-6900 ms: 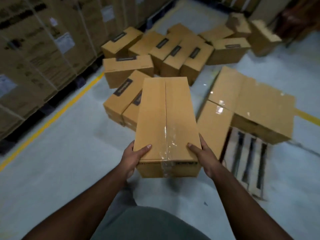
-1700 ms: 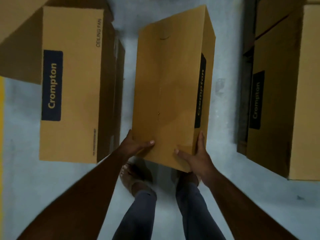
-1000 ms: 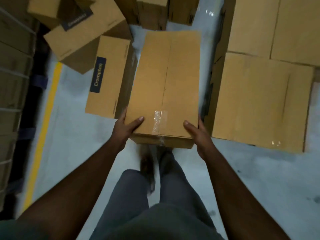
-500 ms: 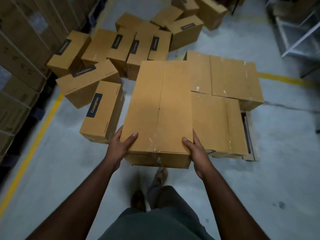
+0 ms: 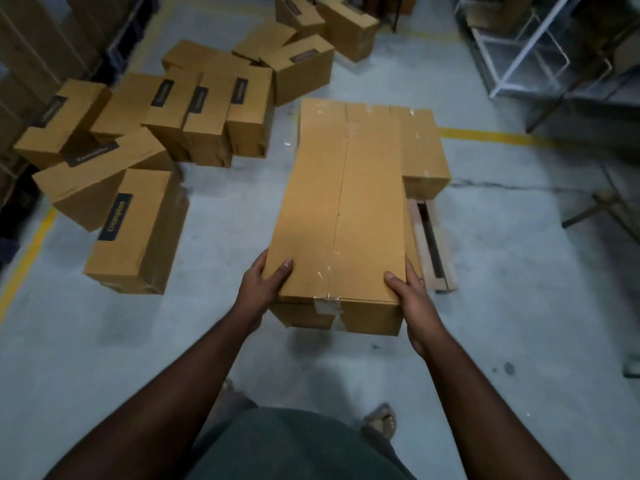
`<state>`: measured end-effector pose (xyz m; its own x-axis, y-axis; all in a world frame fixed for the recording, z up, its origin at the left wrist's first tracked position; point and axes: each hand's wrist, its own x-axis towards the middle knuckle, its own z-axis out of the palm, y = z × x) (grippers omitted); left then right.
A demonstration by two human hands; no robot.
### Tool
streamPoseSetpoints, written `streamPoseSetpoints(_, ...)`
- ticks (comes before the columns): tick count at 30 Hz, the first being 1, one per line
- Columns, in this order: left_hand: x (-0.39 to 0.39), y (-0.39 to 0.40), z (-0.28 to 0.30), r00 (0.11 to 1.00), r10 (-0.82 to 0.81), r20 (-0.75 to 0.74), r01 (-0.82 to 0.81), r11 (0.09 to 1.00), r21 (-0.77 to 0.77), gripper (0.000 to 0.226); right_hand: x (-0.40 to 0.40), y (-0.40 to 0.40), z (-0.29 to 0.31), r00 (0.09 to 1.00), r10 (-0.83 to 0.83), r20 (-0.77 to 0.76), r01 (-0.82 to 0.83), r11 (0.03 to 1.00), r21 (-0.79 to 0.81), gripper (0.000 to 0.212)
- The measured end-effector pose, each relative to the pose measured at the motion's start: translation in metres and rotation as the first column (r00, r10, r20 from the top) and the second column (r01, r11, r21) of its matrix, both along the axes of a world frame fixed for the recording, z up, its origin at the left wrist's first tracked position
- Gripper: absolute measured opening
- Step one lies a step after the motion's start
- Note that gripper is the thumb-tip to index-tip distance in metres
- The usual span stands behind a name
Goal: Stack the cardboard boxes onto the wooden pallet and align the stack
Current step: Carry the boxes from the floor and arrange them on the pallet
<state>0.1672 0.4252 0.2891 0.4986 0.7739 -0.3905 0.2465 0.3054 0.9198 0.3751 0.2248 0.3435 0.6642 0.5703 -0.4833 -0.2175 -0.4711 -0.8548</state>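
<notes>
At the centre of the frame, a long plain brown cardboard box (image 5: 341, 216) with a taped centre seam is carried lengthwise away from the person. The left hand (image 5: 262, 285) grasps its near left corner, thumb lying on the top face and the other fingers hidden down the side. The right hand (image 5: 412, 295) grasps the near right corner the same way, thumb on top. The held box covers most of the brown cardboard boxes already on the pallet (image 5: 423, 147), whose taped tops show past its far end and to its right, in the upper middle of the frame. Just right of the held box, the pale slatted wooden pallet (image 5: 431, 251) shows a bare near corner on the grey concrete floor (image 5: 519, 306).

In the left and upper left of the frame, a loose cluster of brown cardboard boxes with dark printed labels (image 5: 135, 230) lies on the floor, some tilted against each other. A yellow painted floor line (image 5: 485, 136) runs across the upper right, and a white metal rack (image 5: 540, 43) stands in the upper right corner. A sandalled foot (image 5: 381, 419) shows at the bottom, right of the person's dark green shirt (image 5: 294, 445).
</notes>
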Motion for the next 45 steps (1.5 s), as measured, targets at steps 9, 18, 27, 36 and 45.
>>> streamPoseSetpoints(9,0.196,-0.163,-0.007,0.99,-0.133,-0.057,0.133,0.991,0.0,0.075,0.189,-0.178,-0.004,0.998,-0.029,0.051,0.031,0.998,-0.049,0.061)
streamPoseSetpoints(18,0.364,-0.187,-0.035,0.978,-0.178,-0.111,0.171,0.983,-0.068,0.081,0.374,-0.196,-0.034,0.995,-0.008,-0.095,-0.003,0.993,-0.116,0.037)
streamPoseSetpoints(27,0.534,-0.176,-0.121,0.942,-0.332,-0.044,0.313,0.92,-0.238,0.065,0.552,-0.186,-0.111,0.994,0.065,-0.083,-0.082,0.973,-0.214,0.067)
streamPoseSetpoints(36,0.626,-0.165,-0.213,0.934,-0.307,-0.184,0.268,0.941,-0.208,0.065,0.661,-0.172,-0.243,0.942,0.177,-0.285,-0.255,0.93,-0.265,0.089)
streamPoseSetpoints(45,0.645,-0.194,-0.365,0.781,-0.376,-0.499,0.305,0.927,-0.221,0.084,0.69,-0.177,-0.424,0.936,0.239,-0.258,-0.291,0.938,-0.189,0.083)
